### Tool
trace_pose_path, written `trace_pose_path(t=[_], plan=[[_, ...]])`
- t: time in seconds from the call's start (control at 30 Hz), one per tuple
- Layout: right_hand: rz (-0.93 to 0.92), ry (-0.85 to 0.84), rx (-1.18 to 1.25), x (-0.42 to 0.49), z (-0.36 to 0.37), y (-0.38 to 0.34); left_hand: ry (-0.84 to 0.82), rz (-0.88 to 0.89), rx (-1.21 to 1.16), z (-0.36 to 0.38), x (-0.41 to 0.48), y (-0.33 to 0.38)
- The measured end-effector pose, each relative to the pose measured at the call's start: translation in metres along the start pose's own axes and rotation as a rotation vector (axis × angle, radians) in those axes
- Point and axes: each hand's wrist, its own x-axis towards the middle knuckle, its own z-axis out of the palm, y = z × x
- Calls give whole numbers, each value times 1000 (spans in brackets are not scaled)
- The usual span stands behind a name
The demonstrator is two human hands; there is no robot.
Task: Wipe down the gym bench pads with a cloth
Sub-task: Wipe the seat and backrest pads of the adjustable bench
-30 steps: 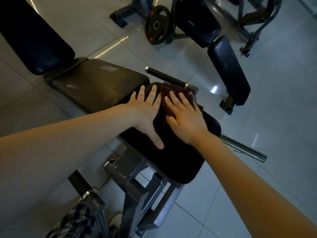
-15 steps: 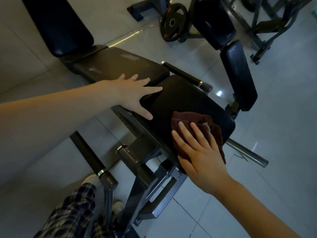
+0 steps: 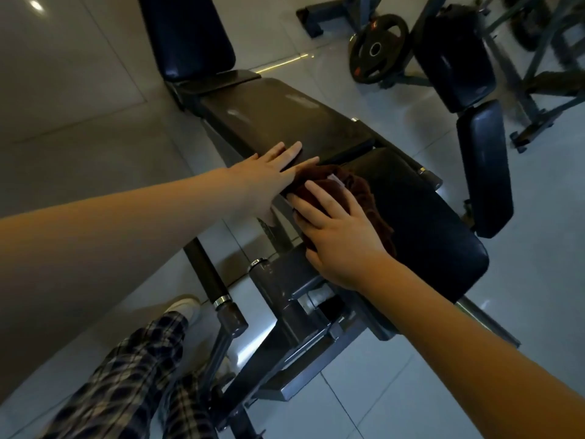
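Flat and straight-fingered, the right hand (image 3: 342,245) covers half the crumpled dark-brown cloth (image 3: 359,188) on the glossy black seat pad (image 3: 427,223) at frame centre. The left hand (image 3: 269,172) lies open-fingered on the dull back pad (image 3: 285,118); a black weight plate (image 3: 378,49) stands upper right.

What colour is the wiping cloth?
The cloth is dark reddish brown, best seen in the head view.

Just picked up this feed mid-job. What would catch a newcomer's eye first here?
Two bare forearms reach in from the bottom: the right hand presses a dark red cloth flat on the near-left part of the black seat pad. The left hand lies flat on the edge of the longer pad beyond. At top right, a weight plate stands by another machine.
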Motion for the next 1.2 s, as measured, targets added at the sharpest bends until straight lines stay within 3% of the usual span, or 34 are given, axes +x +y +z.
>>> trace_pose_path(t=[0.43,0.57,0.73,1.0,1.2], plan=[[-250,-69,-83,-62,11,16,44,-125,10,-2,-11,39],[-375,-86,-118,-94,20,27,58,-12,36,8,-23,51],[-499,-193,-264,-86,8,29,98,106,269,13,-28,52],[-327,-200,-718,-4,-7,-10,64,30,325,4,-31,45],[-323,-202,-538,-45,-11,-8,71,35,339,0,-36,49]])
